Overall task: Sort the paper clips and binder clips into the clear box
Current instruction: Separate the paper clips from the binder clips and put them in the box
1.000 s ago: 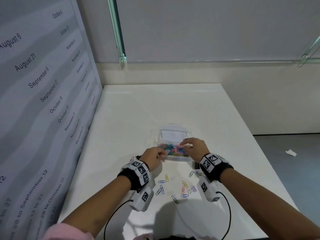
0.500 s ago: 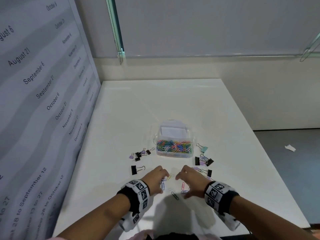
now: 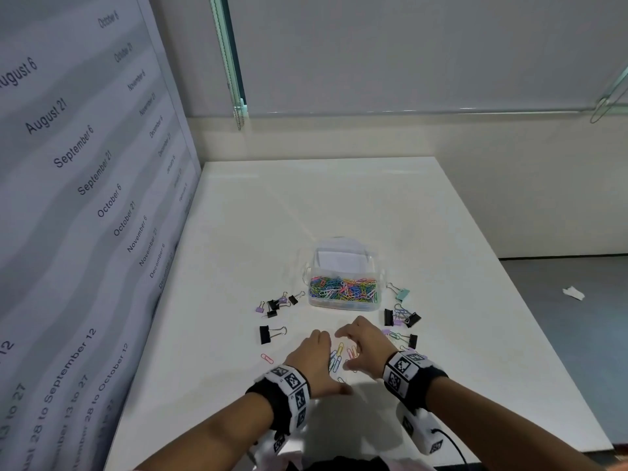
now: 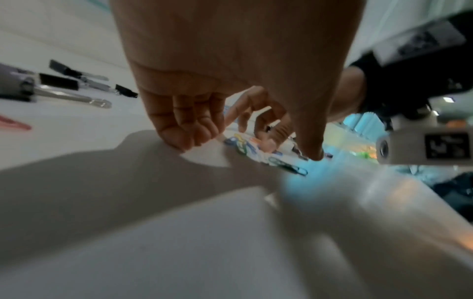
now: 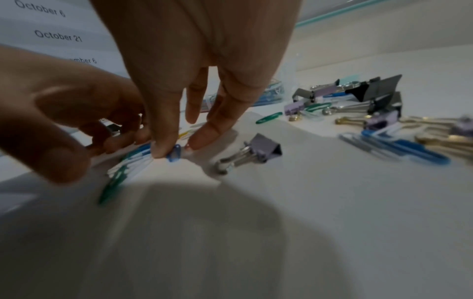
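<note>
Both hands down on the white bench (image 3: 339,205), facing each other across a small heap of loose paper clips (image 3: 339,355) near the front edge. Left hand (image 3: 314,360) set on its little-finger side, fingers curled under with the tips on the bench surface, thumb reaching down beside the heap; gripping nothing that shows. Right hand (image 3: 365,345) arched over the heap, fingertips (image 5: 163,149) pressing on a blue clip (whether pinched or only touched, cannot tell). A lone pink paper clip (image 3: 267,358) lying left of the left hand, well apart from the heap.

Clear box (image 3: 343,283) farther back on the bench, open, its near compartment full of mixed coloured paper clips, a white paper standing in the far part. Binder clips scattered on both sides: a black and lilac group (image 3: 277,304) left of the box, one larger black binder clip (image 3: 268,334) nearer, a mint one (image 3: 401,294) right of the box, and a black and lilac cluster (image 3: 401,321) just beyond the right hand. A small lilac binder clip (image 5: 253,153) lying just beside the right fingers.

Wall panel (image 3: 85,198) printed with dates along the left edge of the bench.
</note>
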The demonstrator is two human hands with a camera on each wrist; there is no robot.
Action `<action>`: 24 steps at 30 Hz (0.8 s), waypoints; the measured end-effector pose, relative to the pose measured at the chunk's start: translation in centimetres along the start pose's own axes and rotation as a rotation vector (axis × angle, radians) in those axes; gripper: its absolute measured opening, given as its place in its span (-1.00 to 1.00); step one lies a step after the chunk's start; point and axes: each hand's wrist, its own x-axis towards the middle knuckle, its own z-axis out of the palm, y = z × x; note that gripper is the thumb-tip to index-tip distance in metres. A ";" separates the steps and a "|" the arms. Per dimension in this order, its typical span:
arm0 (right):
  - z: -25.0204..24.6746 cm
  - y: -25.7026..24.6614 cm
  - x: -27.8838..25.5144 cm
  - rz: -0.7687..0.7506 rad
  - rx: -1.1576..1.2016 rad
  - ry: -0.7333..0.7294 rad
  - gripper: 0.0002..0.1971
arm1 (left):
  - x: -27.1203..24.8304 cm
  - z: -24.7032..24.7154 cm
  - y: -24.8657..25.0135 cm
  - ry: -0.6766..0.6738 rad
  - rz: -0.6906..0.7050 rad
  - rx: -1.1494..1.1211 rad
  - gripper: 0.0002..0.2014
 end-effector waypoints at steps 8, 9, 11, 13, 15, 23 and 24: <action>-0.7 0.2 0.2 -0.058 -0.055 0.011 -0.78 | 0.8 0.0 0.0 0.009 -0.007 -0.022 -0.44; -1.0 0.3 0.1 -0.068 -0.058 0.005 -0.74 | 0.9 -0.1 -0.3 0.006 -0.006 -0.045 -0.50; -1.4 0.6 -0.3 -0.090 -0.085 -0.045 -0.59 | 1.0 -0.1 -0.6 0.001 0.009 -0.078 -0.59; -1.5 0.7 -0.5 -0.120 -0.154 -0.126 -0.42 | 1.0 0.1 -0.8 -0.005 0.030 -0.097 -0.67; -1.1 0.7 -0.6 -0.154 -0.197 -0.173 -0.37 | 1.0 0.3 -0.8 -0.014 0.040 -0.104 -0.74; -0.7 0.2 -0.3 -0.099 -0.091 -0.085 -0.76 | 1.4 0.4 -0.9 -0.044 0.064 0.021 -0.80; -0.8 0.1 -0.3 -0.095 -0.105 -0.095 -0.78 | 1.4 0.3 -1.0 -0.046 0.070 0.055 -0.80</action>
